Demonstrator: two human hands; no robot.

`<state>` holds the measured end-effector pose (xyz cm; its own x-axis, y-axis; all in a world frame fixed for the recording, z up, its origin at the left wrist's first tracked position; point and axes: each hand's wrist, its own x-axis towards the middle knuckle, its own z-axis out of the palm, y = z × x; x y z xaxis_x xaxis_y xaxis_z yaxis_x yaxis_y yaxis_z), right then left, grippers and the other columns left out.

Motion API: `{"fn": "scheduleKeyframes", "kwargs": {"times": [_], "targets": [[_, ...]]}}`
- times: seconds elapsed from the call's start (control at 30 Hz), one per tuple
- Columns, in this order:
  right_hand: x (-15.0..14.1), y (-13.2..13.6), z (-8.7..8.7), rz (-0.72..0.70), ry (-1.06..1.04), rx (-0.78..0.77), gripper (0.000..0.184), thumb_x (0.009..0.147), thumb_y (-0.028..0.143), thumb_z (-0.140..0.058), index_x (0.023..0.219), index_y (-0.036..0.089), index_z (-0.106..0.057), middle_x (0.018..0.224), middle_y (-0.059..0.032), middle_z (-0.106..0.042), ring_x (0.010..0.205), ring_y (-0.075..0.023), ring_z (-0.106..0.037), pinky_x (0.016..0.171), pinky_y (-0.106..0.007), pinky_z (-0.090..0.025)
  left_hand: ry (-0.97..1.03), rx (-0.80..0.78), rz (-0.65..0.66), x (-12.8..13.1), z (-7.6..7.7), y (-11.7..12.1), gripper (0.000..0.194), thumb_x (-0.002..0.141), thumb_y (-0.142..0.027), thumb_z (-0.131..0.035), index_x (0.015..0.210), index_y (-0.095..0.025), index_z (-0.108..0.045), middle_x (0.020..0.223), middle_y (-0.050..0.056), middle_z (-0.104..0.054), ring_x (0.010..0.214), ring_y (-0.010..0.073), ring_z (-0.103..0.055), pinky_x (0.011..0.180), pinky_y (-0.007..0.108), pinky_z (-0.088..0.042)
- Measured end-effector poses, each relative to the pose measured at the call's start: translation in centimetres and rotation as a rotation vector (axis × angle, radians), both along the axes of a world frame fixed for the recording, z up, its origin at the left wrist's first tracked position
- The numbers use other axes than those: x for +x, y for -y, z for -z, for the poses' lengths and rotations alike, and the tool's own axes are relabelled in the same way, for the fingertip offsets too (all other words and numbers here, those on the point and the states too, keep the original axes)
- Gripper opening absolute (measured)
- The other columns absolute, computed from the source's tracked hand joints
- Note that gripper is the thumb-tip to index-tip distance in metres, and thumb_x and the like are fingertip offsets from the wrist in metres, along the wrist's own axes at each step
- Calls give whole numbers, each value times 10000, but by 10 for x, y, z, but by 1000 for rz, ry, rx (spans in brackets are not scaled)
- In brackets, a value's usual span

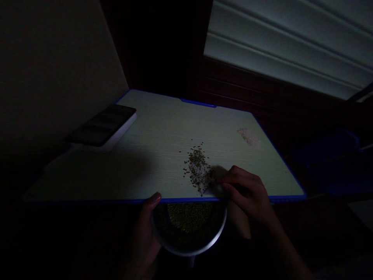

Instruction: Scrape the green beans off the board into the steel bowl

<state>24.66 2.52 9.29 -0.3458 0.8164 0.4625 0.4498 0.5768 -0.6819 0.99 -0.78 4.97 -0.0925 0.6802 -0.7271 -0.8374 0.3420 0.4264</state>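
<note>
A mixed pile of green beans (197, 165) and white grains, which look like rice, lies near the front edge of the pale, blue-rimmed table (163, 136). My right hand (246, 190) is at the pile's right side, fingers closed together with the tips at the grains; what they pinch is hidden. Below the front edge, my left hand (148, 229) grips the left side of a round white-rimmed bowl (208, 244), its thumb up by the table edge. Many green beans (190, 217) lie inside the bowl. A short handle-like part sticks out from the bowl's near side.
A small heap of white grains (248, 137) lies on the table's right part. At the left, a dark flat device (103, 124) rests on a white block or box. A wall stands at the left, and a blue object (329, 149) sits beyond the right edge. The room is dim.
</note>
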Motion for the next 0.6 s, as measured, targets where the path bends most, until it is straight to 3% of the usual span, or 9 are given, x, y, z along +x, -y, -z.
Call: {"fn": "scheduleKeyframes", "kwargs": {"times": [0.1,0.27,0.47,0.6], "targets": [[0,0,0,7,-9,18,145,943,186,-650,998,247,-769,794,-19,-678,717,-156,-622,611,-303,-483,30,11,-36,0,-1,0,107,847,-158,-694,766,-224,-714,748,-51,-752,639,101,-687,545,123,-548],[1,0,0,-13,-15,15,161,945,180,-645,1021,253,-767,802,-21,-674,727,-155,-628,609,-301,-480,7,7,26,-2,1,2,72,849,-204,-698,898,-211,-750,860,-42,-773,711,118,-703,675,168,-603],[0,0,1,25,8,34,131,944,196,-643,991,247,-755,811,-25,-694,730,-165,-640,611,-311,-501,14,42,19,-1,2,3,102,831,-253,-722,918,-200,-730,923,23,-773,790,144,-714,606,152,-576],[-2,0,0,53,0,65,130,945,184,-643,994,235,-752,827,-29,-709,739,-164,-650,624,-305,-518,38,34,12,0,2,0,39,852,-219,-696,815,-227,-704,820,-41,-759,691,103,-696,553,125,-548]]}}
